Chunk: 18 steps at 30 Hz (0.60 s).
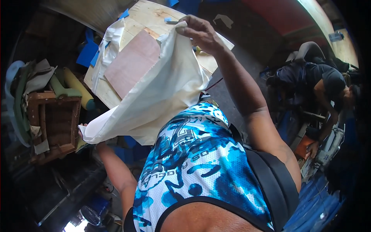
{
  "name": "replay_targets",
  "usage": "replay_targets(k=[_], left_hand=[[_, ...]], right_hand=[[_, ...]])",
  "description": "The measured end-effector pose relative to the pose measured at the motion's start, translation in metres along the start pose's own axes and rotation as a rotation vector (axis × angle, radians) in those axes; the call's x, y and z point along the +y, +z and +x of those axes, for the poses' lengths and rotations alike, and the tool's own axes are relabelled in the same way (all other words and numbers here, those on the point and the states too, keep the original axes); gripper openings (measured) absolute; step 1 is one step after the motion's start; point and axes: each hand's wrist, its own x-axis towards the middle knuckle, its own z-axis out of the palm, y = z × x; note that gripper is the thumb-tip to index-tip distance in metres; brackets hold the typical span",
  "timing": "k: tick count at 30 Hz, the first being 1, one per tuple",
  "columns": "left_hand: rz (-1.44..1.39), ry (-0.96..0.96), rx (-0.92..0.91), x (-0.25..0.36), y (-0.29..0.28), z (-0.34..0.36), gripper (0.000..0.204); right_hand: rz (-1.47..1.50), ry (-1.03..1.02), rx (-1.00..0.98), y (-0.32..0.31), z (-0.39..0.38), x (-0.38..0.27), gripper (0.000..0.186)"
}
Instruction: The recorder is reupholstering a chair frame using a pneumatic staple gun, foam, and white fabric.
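Observation:
A wide cream-white cloth sheet [170, 81] is stretched up between my two hands, its lower part hanging in folds against my front. My right hand [201, 34] pinches its far upper corner between thumb and fingers. At the near left, my left hand [82, 131] grips the sheet's other end; most of that hand is hidden behind the fabric. Just beyond the sheet, a flat pinkish-brown rectangular panel [133, 63] lies on a pale wooden tabletop [145, 15]. More crumpled whitish material [113, 38] lies along the panel's left side.
At left stands a brown wooden frame [54, 123] beside green and yellow padded pieces [75, 87]. Blue scraps [88, 52] hang by the tabletop's left edge. On the right, another person [328, 81] bends over an orange-brown item [307, 141]. Blue material [315, 205] lies at the lower right.

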Motion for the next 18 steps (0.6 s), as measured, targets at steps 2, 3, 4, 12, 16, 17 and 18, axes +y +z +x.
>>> replay_targets(k=[2,3,4,12,16,17,18], left_hand=[[0.104,0.003,-0.02,-0.005,-0.005,0.009,0.042],[0.063,-0.104,-0.023,-0.004,-0.009,0.013,0.037],[-0.106,-0.29,-0.027,-0.001,-0.012,0.017,0.031],[-0.006,-0.276,-0.33,0.046,-0.078,0.028,0.035],[-0.131,-0.532,-0.298,0.075,-0.088,0.025,0.044],[-0.11,-0.525,-0.265,0.082,-0.086,0.023,0.045],[-0.096,-0.52,-0.245,0.087,-0.083,0.023,0.045]], right_hand=[[-0.026,-0.06,0.009,0.002,0.001,-0.013,0.024],[-0.039,-0.09,0.003,0.005,-0.003,-0.022,0.023],[-0.041,-0.13,-0.01,0.011,-0.009,-0.033,0.021],[0.126,0.306,-0.473,0.08,-0.129,-0.099,0.043],[-0.341,0.411,-0.682,0.065,-0.127,-0.094,0.025],[-0.435,0.466,-0.721,0.053,-0.12,-0.094,0.021],[-0.477,0.38,-0.655,0.043,-0.108,-0.094,0.016]])
